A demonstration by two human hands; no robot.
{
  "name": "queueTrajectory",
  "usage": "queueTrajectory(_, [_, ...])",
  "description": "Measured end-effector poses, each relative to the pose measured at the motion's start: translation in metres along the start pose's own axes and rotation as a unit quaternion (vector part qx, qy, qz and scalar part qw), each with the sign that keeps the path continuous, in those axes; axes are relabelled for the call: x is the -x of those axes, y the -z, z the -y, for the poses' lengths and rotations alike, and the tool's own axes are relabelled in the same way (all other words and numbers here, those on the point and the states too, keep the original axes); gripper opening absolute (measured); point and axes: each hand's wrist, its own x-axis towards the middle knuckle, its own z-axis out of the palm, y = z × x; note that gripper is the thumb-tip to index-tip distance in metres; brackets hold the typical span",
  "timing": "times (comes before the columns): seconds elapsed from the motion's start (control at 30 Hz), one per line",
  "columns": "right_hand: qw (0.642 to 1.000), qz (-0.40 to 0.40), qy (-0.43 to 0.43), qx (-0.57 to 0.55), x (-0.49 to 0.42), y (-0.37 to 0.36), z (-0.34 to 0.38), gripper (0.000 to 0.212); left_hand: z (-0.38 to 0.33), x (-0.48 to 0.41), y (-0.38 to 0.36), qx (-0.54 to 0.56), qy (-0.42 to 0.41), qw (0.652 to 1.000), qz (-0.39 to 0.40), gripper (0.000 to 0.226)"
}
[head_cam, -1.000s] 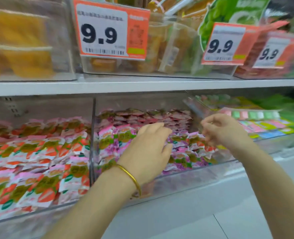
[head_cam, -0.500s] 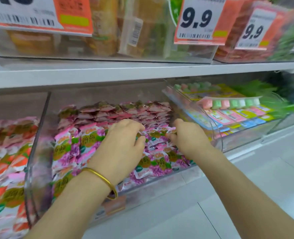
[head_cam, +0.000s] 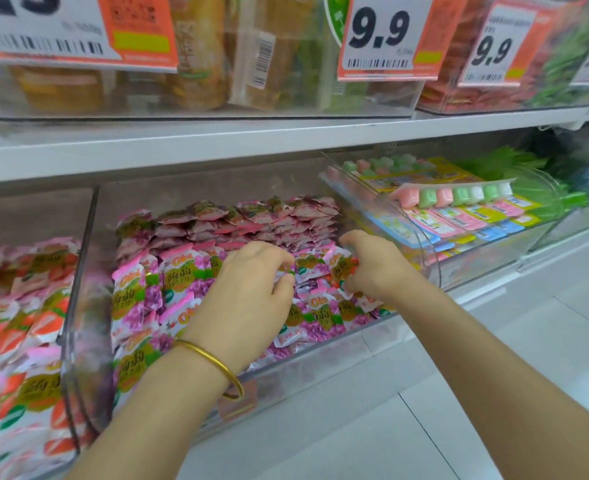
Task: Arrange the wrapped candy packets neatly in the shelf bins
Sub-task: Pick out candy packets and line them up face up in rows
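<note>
The candy packets (head_cam: 196, 271) (pink and purple wrappers with a gold label) are lying in the middle bin (head_cam: 320, 358), a clear plastic box sitting on the lower shelf. Along the bin's back edge they are standing in tidy rows; toward the front edge and the front right corner they are lying loose and overlapping.

The left hand (head_cam: 248, 299) is reaching over the front edge into the middle of the pile, its fingers curled and its thumb and fingertips pinching the edge of one of the packets. A gold bangle (head_cam: 213, 362) is sitting on that wrist. The right hand (head_cam: 372, 268) is working near the bin's right wall, fingers curled round a packet or two lifted slightly off the heap. The two hands are close together but not touching.

Just beside the bin's left wall, another bin is holding orange and pink packets (head_cam: 26, 306). On the right, a bin of pink and green candy strips (head_cam: 459, 199) is sitting at an angle. The white shelf board (head_cam: 217, 143) above is carrying more clear boxes, with orange price tags (head_cam: 379, 32) reading 9.9 hanging on their fronts.
</note>
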Motion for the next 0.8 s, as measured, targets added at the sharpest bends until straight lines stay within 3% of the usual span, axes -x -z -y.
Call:
queueTrajectory(0.2, [0.995,-0.061,-0.011,-0.074,0.001,0.002,-0.003,0.061,-0.004,-0.003,0.001,0.02,0.011,1.0,-0.009,0.027])
queueTrajectory(0.3, [0.979,-0.193,0.032,-0.059,0.007,0.008,0.001,0.05,-0.009,-0.004,0.001,0.053,0.028,0.998,-0.02,0.031])
queueTrajectory(0.37, [0.957,-0.244,0.065,-0.14,0.018,0.016,0.009,0.047,-0.013,-0.006,0.002,0.11,0.054,0.992,-0.025,0.035])
queueTrajectory(0.47, [0.883,-0.099,0.092,-0.449,0.038,0.027,0.028,0.044,-0.022,-0.008,0.003,0.296,0.115,0.948,0.006,0.036])
queueTrajectory(0.5, [0.862,-0.048,0.107,-0.493,0.043,0.026,0.032,0.044,-0.024,-0.008,0.003,0.348,0.124,0.929,0.019,0.028])
queueTrajectory(0.67, [0.84,0.069,0.121,-0.525,0.042,0.036,0.027,0.044,-0.025,-0.011,0.003,0.431,0.189,0.882,0.009,0.015])
queueTrajectory(0.8, [0.885,-0.012,0.08,-0.459,0.038,0.054,0.005,0.037,-0.018,-0.013,0.003,0.44,0.22,0.871,-0.003,0.021])
